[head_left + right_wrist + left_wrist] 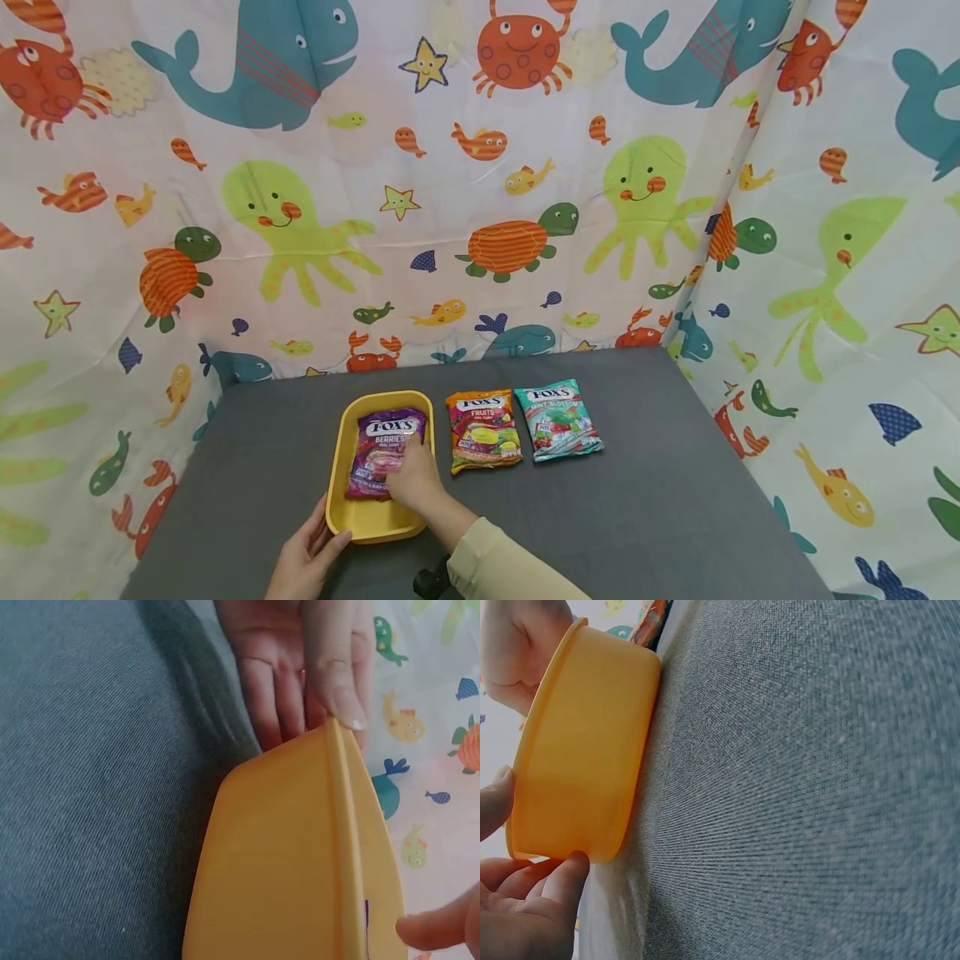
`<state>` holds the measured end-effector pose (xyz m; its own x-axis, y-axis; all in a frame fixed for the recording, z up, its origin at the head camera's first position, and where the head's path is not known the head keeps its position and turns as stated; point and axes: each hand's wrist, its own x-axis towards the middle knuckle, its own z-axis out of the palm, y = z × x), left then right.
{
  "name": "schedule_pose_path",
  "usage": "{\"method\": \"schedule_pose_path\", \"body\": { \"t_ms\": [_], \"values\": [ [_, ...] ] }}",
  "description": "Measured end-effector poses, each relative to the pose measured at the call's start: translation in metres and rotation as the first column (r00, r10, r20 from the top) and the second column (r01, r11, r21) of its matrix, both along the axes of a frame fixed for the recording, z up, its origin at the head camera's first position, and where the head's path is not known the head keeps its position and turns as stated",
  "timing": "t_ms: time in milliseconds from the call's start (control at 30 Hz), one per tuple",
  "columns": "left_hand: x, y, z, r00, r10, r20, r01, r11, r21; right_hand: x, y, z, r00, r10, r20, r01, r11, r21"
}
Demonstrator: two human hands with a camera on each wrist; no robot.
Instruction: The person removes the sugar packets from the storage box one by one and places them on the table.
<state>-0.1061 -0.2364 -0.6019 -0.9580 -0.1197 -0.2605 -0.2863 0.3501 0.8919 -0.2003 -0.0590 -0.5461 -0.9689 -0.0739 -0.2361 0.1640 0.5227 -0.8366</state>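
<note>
A purple bag of Fox's Berries candy (375,454) lies inside a yellow plastic tub (369,523) on the grey table. At the tub's near left corner my left hand (306,550) grips it, thumb on the rim and fingers against the outer wall. This hold also shows in the right wrist view, where the thumb (346,705) laps over the rim. My right hand (417,479) is over the right part of the candy bag, inside the tub's outline. Its fingertips are hidden in the head view, so I cannot tell whether they pinch the bag.
Right of the tub lie an orange bag of Fox's Fruits candy (483,433) and a teal bag of Fox's Mint Blossom candy (558,421). A curtain (450,292) printed with sea animals hangs behind the table and at both sides. A small black object (431,582) shows beside the right sleeve.
</note>
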Motion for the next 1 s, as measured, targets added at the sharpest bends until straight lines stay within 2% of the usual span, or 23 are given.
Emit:
{"method": "schedule_pose_path", "body": {
  "t_ms": [400,633,800,933,1000],
  "values": [
    [-0.0006,0.0,0.0002,1.0,0.003,0.0,-0.003,1.0,0.012,-0.0007,-0.0063,0.0067,0.985,-0.134,0.112,0.142,0.988,-0.066],
    [-0.0005,0.0001,0.0007,1.0,0.005,0.002,-0.005,1.0,0.005,-0.0009,-0.0062,0.0079,0.985,-0.125,0.115,0.135,0.987,-0.089],
    [-0.0005,0.0003,0.0005,1.0,0.007,-0.01,-0.007,1.0,0.004,-0.0045,-0.0056,0.0063,0.986,-0.113,0.126,0.122,0.99,-0.065],
    [-0.0004,0.0004,0.0004,1.0,0.005,-0.01,-0.005,1.0,0.01,-0.0079,-0.0033,0.0054,0.991,-0.088,0.101,0.093,0.995,-0.041],
    [0.0,0.0002,0.0004,1.0,0.007,-0.009,-0.007,1.0,0.017,-0.0092,-0.0014,0.0052,0.996,-0.065,0.057,0.066,0.998,-0.012]
  ]
}}
